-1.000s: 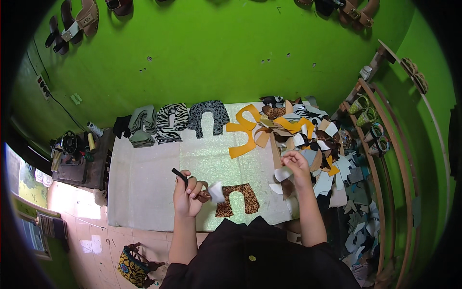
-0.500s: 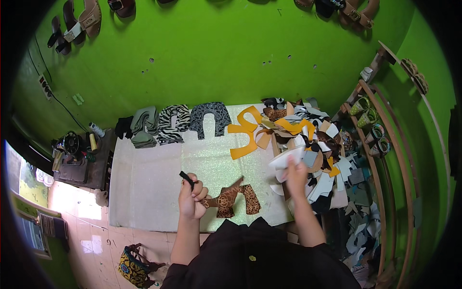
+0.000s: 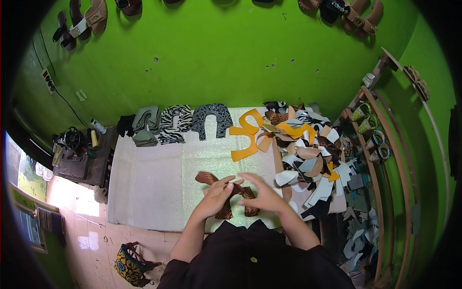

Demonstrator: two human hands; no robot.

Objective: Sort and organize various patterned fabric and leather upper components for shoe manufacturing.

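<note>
Grip, left hand: the left hand (image 3: 217, 193) is closed lightly on the leopard-print U-shaped cut piece (image 3: 230, 195), fingers curled over its upper edge, at lower centre of the frame.
Grip, right hand: the right hand (image 3: 262, 193) lies over the right side of the same piece, fingers bent and touching it (whether they pinch it or only press on it cannot be told).
Held piece: one brown end sticks out up and left of the left hand; two spotted legs hang below both hands, over the near edge of the mat.
Work surface: a pale, glittery rectangular mat (image 3: 159, 178) fills the centre of the frame.
Far edge of mat: a row of cut pieces, left to right, a black piece (image 3: 126, 124), an olive-green stack (image 3: 146, 126), a zebra-striped piece (image 3: 175, 123) and a grey speckled U-shaped piece (image 3: 211, 119).
Upper centre: orange curved leather pieces (image 3: 246, 135) lie on the mat, well apart from the hands.
Right of mat: a loose heap of mixed offcuts (image 3: 313, 159), white, tan, brown and black, just beside the right hand.
Far right: a curved wooden rack (image 3: 385, 144) holding footwear.
Left of frame: a dark side table with small tools (image 3: 79, 154).
Lower left: a patterned yellow bag (image 3: 129, 265) on the tiled floor.
Top of frame: sandals (image 3: 91, 17) hang on the green wall (image 3: 216, 53).
</note>
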